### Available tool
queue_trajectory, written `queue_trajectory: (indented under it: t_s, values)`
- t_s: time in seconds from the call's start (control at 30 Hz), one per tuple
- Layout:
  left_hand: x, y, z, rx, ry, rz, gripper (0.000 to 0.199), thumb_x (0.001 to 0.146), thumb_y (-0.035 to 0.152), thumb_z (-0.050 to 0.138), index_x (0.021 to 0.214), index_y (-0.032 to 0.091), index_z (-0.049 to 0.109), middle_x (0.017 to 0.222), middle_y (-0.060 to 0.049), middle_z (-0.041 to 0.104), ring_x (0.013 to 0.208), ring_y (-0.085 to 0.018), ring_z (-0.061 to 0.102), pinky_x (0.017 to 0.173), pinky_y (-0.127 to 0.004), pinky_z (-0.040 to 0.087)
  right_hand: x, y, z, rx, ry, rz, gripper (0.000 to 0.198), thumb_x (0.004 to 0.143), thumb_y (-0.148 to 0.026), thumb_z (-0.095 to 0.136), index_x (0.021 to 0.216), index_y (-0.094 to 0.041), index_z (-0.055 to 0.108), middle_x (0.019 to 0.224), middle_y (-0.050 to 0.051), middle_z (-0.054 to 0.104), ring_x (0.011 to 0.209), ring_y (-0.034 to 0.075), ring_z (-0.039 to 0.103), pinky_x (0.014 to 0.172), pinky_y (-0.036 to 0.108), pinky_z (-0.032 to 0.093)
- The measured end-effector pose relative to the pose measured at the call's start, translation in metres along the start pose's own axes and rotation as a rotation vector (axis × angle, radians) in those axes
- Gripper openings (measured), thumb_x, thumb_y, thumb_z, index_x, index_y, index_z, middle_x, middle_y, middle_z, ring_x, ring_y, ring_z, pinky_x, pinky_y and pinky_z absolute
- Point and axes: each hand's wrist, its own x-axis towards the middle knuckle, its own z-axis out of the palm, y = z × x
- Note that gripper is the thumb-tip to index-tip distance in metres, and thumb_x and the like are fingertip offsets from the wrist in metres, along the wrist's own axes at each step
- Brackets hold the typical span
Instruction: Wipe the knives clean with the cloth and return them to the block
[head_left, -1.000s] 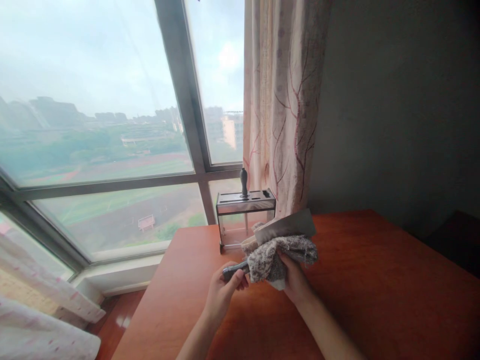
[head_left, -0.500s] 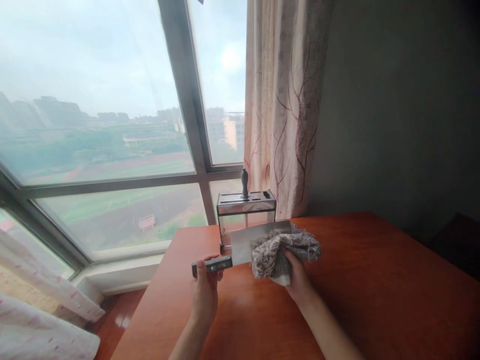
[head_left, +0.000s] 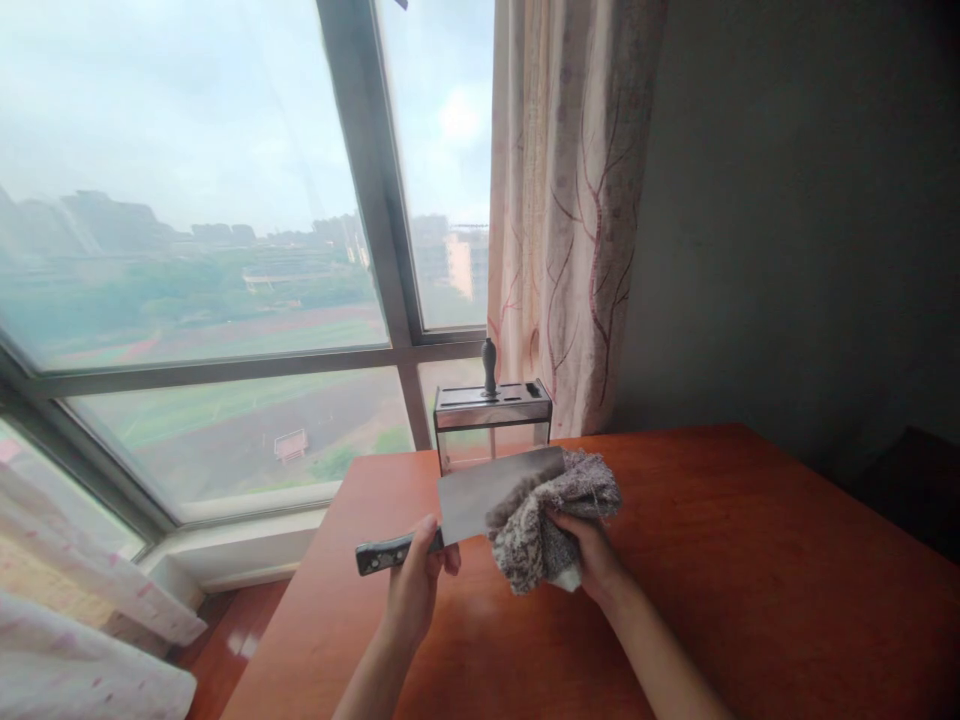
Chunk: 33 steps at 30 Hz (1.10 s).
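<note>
My left hand (head_left: 417, 578) is closed on the black riveted handle of a cleaver (head_left: 472, 492), near where the handle meets the blade. The broad steel blade points right and is tilted slightly upward above the table. Bunched in my right hand (head_left: 587, 553) is a grey, fluffy cloth (head_left: 541, 530), pressed against the far end of the blade. The cloth covers that end and hides some of my right fingers. Just behind the blade stands a knife block (head_left: 493, 408) with a metal top and clear sides. A knife with a dark handle (head_left: 489, 367) sticks up from it.
The reddish-brown wooden table (head_left: 720, 560) spreads under my hands. A window (head_left: 210, 300) with a grey frame lies beyond its left edge. A patterned curtain (head_left: 577, 220) hangs behind the knife block, and a dark wall (head_left: 757, 230) rises on the right.
The cleaver has shifted left and slightly lower. My left grip now sits closer to the blade. The cloth and right hand have also moved a little left and down.
</note>
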Motion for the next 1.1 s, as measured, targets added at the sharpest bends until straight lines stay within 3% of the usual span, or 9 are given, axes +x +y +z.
queue_trajectory:
  t_s: [0.27, 0.43, 0.53, 0.93, 1.1]
  values:
    - [-0.002, 0.006, 0.004, 0.045, -0.013, -0.007, 0.035, 0.084, 0.041, 0.055, 0.061, 0.016, 0.060, 0.049, 0.000, 0.055, 0.049, -0.014, 0.049, 0.050, -0.026, 0.039, 0.005, -0.017, -0.013, -0.006, 0.054, -0.019, 0.023, 0.056, -0.022, 0.084, 0.077, -0.019, 0.074, 0.080, 0.004, 0.076, 0.075, 0.022, 0.071, 0.071, 0.034, 0.056]
    - [-0.004, 0.010, 0.008, 0.124, 0.025, 0.019, 0.033, 0.079, 0.044, 0.058, 0.068, 0.013, 0.067, 0.063, -0.007, 0.066, 0.061, -0.020, 0.058, 0.055, -0.030, 0.044, 0.013, -0.015, -0.029, -0.056, 0.125, -0.028, 0.028, 0.050, -0.018, 0.086, 0.076, -0.017, 0.074, 0.080, 0.005, 0.076, 0.072, 0.023, 0.071, 0.068, 0.034, 0.056]
    - [-0.002, 0.009, 0.007, 0.066, 0.034, 0.010, 0.029, 0.078, 0.042, 0.061, 0.075, 0.014, 0.068, 0.068, -0.007, 0.067, 0.065, -0.021, 0.060, 0.054, -0.029, 0.045, 0.016, -0.014, -0.035, -0.060, 0.150, -0.010, 0.029, 0.045, -0.015, 0.087, 0.071, -0.017, 0.074, 0.077, 0.004, 0.076, 0.070, 0.024, 0.071, 0.068, 0.035, 0.056]
    - [0.004, 0.005, -0.010, 0.009, 0.015, -0.008, 0.024, 0.079, 0.036, 0.064, 0.065, 0.016, 0.066, 0.060, -0.001, 0.060, 0.057, -0.014, 0.055, 0.054, -0.025, 0.043, -0.007, -0.030, -0.025, -0.461, -0.126, 0.095, 0.031, 0.049, -0.018, 0.083, 0.079, -0.017, 0.075, 0.078, 0.005, 0.076, 0.079, 0.026, 0.069, 0.075, 0.035, 0.052]
    - [0.002, 0.007, -0.006, -0.031, -0.049, -0.057, 0.026, 0.082, 0.033, 0.061, 0.064, 0.015, 0.064, 0.057, 0.000, 0.058, 0.054, -0.013, 0.054, 0.052, -0.024, 0.042, -0.007, -0.038, -0.024, -0.463, -0.138, -0.033, 0.037, 0.058, -0.028, 0.082, 0.092, -0.018, 0.073, 0.092, 0.006, 0.075, 0.088, 0.028, 0.067, 0.080, 0.037, 0.051]
